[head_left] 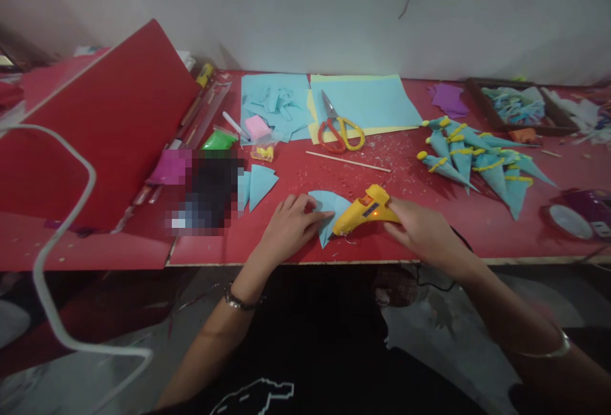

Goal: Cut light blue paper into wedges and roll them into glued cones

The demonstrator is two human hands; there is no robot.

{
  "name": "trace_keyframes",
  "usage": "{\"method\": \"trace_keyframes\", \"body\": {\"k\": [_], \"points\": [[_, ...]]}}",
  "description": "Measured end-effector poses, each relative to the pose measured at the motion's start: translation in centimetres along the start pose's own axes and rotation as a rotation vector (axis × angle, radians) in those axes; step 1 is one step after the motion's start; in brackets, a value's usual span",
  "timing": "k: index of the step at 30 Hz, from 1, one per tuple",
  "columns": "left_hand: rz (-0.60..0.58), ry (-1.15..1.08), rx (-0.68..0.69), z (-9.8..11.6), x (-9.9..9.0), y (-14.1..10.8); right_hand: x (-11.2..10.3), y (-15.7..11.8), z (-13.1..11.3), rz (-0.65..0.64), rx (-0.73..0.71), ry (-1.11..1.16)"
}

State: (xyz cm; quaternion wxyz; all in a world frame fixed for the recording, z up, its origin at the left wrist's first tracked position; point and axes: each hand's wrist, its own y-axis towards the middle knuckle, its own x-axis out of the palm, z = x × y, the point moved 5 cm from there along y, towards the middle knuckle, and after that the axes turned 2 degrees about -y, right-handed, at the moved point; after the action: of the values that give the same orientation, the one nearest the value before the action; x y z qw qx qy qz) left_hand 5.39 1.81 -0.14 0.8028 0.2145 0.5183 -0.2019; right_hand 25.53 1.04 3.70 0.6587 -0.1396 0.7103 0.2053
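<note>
My right hand (422, 230) is wrapped round the handle of a yellow hot glue gun (365, 211), with a small orange light glowing on its side. The gun's nozzle points down and left, at the lower part of a fan-shaped piece of light blue paper (328, 203) near the table's front edge. Fingers of my left hand (292, 224) are curled, and the thumb side presses on the left part of this paper. More cut blue paper wedges (260, 187) lie to the left. Finished-looking blue paper cones (487, 157) with yellow trim are heaped at the right.
Scissors (341, 132) with red and yellow handles lie on blue sheets (372, 100) behind a thin stick (348, 161). A red board (114, 128) leans at left, near a white bent cable or arm (48, 281). A brown tray (554, 123) of scraps and a tape roll (570, 221) are right.
</note>
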Motion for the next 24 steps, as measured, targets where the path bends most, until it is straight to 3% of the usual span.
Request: {"method": "trace_keyframes", "body": {"k": [24], "points": [[-0.010,-0.009,-0.003,0.0,-0.1,0.1,-0.7,-0.4,2.4,0.042,0.026,-0.125]]}}
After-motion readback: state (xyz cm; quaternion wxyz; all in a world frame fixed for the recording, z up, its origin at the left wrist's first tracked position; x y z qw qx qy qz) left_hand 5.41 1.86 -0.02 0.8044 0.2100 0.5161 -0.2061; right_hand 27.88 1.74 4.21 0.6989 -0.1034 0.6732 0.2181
